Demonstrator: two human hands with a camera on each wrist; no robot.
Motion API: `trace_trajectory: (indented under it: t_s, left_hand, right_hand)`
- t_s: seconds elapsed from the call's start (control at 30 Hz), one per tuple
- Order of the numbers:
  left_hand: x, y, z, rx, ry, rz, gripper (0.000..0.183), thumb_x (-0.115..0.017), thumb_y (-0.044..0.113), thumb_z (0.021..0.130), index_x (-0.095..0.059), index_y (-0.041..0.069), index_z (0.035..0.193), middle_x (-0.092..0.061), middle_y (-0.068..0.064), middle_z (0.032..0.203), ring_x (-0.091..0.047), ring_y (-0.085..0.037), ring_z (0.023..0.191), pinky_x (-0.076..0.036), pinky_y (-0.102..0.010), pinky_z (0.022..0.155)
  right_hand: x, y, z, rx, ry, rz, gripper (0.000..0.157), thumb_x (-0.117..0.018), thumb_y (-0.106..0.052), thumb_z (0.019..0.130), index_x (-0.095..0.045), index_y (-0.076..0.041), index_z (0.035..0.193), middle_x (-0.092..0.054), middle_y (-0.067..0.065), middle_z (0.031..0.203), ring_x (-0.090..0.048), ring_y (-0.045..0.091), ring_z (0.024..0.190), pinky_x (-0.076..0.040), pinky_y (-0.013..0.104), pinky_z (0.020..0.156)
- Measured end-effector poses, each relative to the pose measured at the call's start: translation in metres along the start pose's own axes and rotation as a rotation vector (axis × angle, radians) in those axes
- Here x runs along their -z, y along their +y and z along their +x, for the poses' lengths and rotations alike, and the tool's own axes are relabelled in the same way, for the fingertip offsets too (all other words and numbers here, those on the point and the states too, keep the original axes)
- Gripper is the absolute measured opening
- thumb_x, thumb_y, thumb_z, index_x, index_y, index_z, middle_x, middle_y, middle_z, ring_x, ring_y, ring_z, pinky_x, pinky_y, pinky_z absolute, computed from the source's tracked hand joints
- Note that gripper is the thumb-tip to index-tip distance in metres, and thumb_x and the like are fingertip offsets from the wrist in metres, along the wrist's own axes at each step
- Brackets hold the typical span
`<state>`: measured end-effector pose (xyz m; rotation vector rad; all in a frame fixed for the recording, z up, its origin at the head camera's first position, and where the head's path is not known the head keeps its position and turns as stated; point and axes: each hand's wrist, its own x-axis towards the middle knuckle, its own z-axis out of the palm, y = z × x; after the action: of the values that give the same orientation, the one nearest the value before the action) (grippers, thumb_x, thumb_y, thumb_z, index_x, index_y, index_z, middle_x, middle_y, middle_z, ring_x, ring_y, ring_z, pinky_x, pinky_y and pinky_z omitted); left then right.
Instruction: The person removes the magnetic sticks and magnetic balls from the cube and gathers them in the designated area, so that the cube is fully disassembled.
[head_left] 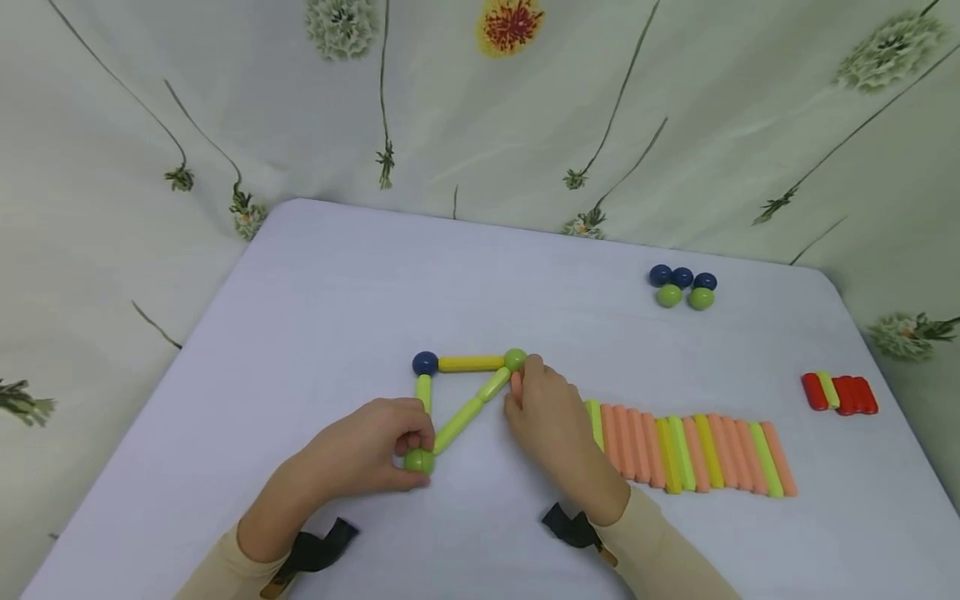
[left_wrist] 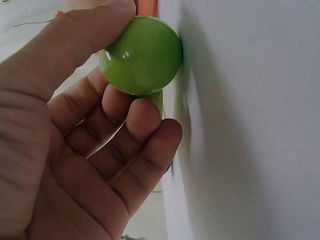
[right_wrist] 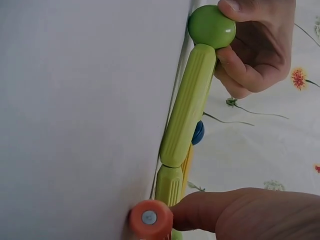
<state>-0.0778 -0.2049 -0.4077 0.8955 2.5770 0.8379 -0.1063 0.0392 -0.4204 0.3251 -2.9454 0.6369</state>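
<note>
My left hand (head_left: 371, 450) pinches a green ball (left_wrist: 145, 57) at the near corner of a frame of sticks and balls lying on the table. My right hand (head_left: 551, 417) holds an orange stick (right_wrist: 151, 220), its metal-tipped end facing the right wrist camera, close by the far green ball (head_left: 514, 359). Two lime sticks (head_left: 459, 423) joined end to end run diagonally between the two green balls. A yellow stick (head_left: 471, 363) links the far green ball to a dark blue ball (head_left: 425, 362). Another lime stick (head_left: 423, 392) leads from the blue ball toward my left fingers, which partly hide it.
Right of my right hand lies a row of orange, lime and yellow sticks (head_left: 690, 454). Several blue and green balls (head_left: 682, 277) sit at the back right. Short red pieces (head_left: 845, 395) with one lime piece lie near the right edge. A flower-printed cloth (head_left: 480, 108) hangs behind the table.
</note>
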Motion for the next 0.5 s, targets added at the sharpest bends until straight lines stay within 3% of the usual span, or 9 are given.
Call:
trace_trajectory:
  t_s: [0.1, 0.33, 0.5]
  left_hand:
    - [0.0, 0.001, 0.002, 0.008, -0.009, 0.005, 0.032, -0.088, 0.027, 0.071, -0.06, 0.025, 0.086, -0.049, 0.013, 0.077, -0.05, -0.007, 0.071, -0.045, -0.022, 0.063]
    - [-0.001, -0.001, 0.003, 0.035, -0.007, 0.01, 0.033, -0.088, 0.028, 0.07, -0.06, 0.026, 0.087, -0.051, 0.014, 0.077, -0.051, -0.006, 0.072, -0.046, -0.022, 0.064]
    - [-0.002, -0.001, 0.002, 0.021, -0.003, -0.015, 0.032, -0.088, 0.026, 0.07, -0.06, 0.024, 0.086, -0.051, 0.013, 0.078, -0.051, -0.006, 0.072, -0.047, -0.022, 0.065]
  right_hand:
    - [0.001, 0.003, 0.001, 0.0, -0.001, 0.021, 0.017, -0.065, -0.007, 0.082, -0.048, -0.007, 0.083, -0.043, 0.001, 0.059, -0.041, 0.016, 0.047, -0.033, 0.026, 0.04]
    - [0.001, 0.005, 0.003, -0.007, -0.032, 0.053, 0.023, -0.066, -0.006, 0.08, -0.055, -0.002, 0.1, -0.047, 0.001, 0.062, -0.043, 0.015, 0.048, -0.035, 0.025, 0.04]
    - [0.003, 0.012, 0.002, -0.045, -0.043, 0.131, 0.023, -0.062, -0.003, 0.077, -0.057, -0.003, 0.099, -0.044, 0.0, 0.062, -0.04, 0.013, 0.049, -0.033, 0.024, 0.042]
